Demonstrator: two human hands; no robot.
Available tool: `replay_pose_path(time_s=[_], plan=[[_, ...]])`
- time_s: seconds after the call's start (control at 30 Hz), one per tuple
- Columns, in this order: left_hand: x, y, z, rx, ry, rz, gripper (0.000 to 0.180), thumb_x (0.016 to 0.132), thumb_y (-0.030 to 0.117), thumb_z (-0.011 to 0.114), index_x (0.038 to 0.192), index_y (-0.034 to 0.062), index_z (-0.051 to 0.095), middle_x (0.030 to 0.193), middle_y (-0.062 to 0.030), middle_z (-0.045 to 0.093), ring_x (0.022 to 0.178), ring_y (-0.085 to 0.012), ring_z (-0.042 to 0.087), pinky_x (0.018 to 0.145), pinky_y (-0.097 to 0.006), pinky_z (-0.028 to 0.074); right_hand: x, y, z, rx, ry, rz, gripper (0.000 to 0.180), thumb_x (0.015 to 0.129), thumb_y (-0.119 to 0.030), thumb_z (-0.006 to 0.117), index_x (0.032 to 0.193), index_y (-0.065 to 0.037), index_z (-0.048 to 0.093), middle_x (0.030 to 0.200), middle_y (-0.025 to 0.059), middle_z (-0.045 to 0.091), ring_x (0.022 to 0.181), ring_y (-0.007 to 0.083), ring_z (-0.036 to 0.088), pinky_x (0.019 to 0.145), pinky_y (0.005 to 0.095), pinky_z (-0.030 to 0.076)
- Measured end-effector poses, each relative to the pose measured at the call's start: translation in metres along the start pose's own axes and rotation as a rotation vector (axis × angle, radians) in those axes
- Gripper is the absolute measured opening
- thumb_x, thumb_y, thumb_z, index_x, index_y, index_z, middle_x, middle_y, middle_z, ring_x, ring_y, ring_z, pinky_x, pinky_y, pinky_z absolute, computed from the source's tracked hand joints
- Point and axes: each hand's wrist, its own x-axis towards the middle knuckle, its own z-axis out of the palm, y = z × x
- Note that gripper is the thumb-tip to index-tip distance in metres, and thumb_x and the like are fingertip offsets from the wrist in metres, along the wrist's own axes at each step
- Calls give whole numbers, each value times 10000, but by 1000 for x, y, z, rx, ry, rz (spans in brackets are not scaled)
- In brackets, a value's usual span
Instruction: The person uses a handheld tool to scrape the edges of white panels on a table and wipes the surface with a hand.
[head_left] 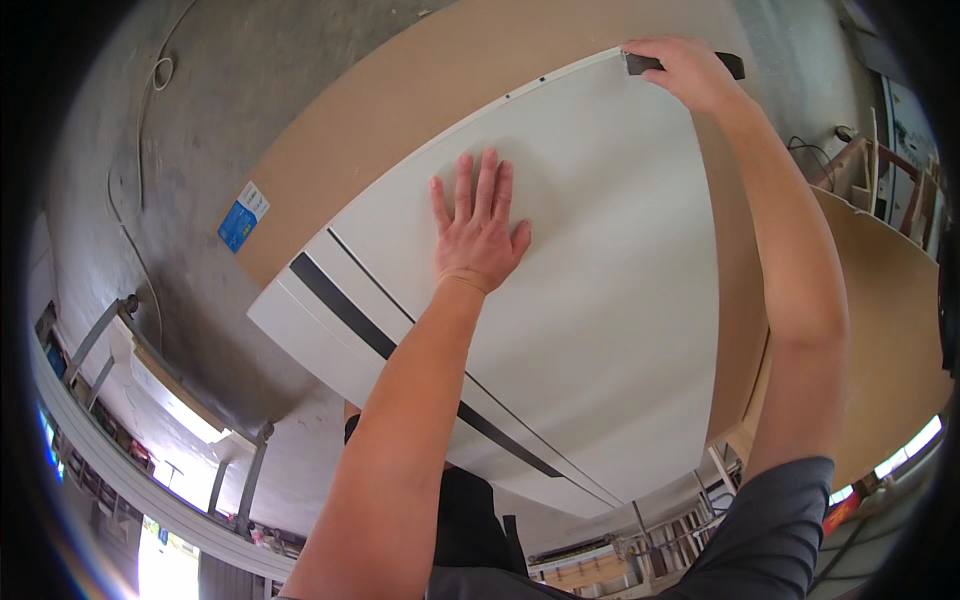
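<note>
Panel: white panel (590, 300) lies flat on a brown board (400, 110), filling the middle of the view.
Long axis: runs from the lower left corner near the person up to the far right corner; a dark groove (350, 315) and a thin dark line beside it run along the near long edge.
Left hand: left hand (478, 225) is open, palm down, fingers spread, pressing flat on the panel's face.
Right hand: right hand (685, 70) is closed around a small dark block (733, 65) set against the panel's far corner edge.
Around: a blue and white label (242, 217) sits on the brown board to the left; grey concrete floor (200, 100) lies beyond, with a thin cable (150, 90) on it; a second brown board (890, 330) is at right.
In the way: both forearms cross the panel, hiding part of its face.
Containers: none can be made out.
</note>
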Motion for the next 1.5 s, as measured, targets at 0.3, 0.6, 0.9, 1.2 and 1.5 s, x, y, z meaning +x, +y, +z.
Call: replay_pose_path(time_s=[0.3,0.6,0.9,1.2,1.5], plan=[[-2,-7,5,-60,59,36,817,1023,487,533,1674,94,234,1774,-47,98,1640,-316,37,1298,-622,21,11,-88,21,-117,3,-40,395,942,-101,701,1335,-146,697,1275,66,728,1156,332,666,971,451,542],[-7,-22,8,-320,251,175,772,1036,445,537,1641,38,286,1703,-104,312,1610,-281,199,1320,-535,98,20,-168,35,-126,-50,-56,408,939,-106,709,1344,-157,692,1317,69,711,1221,311,637,1029,461,503],[-144,-188,-4,-730,399,-48,857,901,126,715,1638,10,291,1695,-201,293,1566,-423,252,1300,-499,175,12,-287,64,-156,-81,-28,395,957,-102,695,1348,-161,688,1314,22,716,1216,287,626,1073,458,459],[-253,-297,51,-1435,717,-621,618,1125,371,486,1557,-61,392,1555,-165,494,1427,-266,469,1214,-395,339,23,-373,92,-139,26,-214,361,935,-87,711,1292,-138,709,1251,35,734,1157,296,655,980,437,540],[-242,-273,28,-1406,663,-911,570,1128,482,457,1298,-36,623,1152,-64,684,1041,-162,586,971,-308,470,25,-416,96,-119,-59,-204,396,922,-61,706,1316,-98,697,1311,53,714,1190,311,640,1011,446,528]])
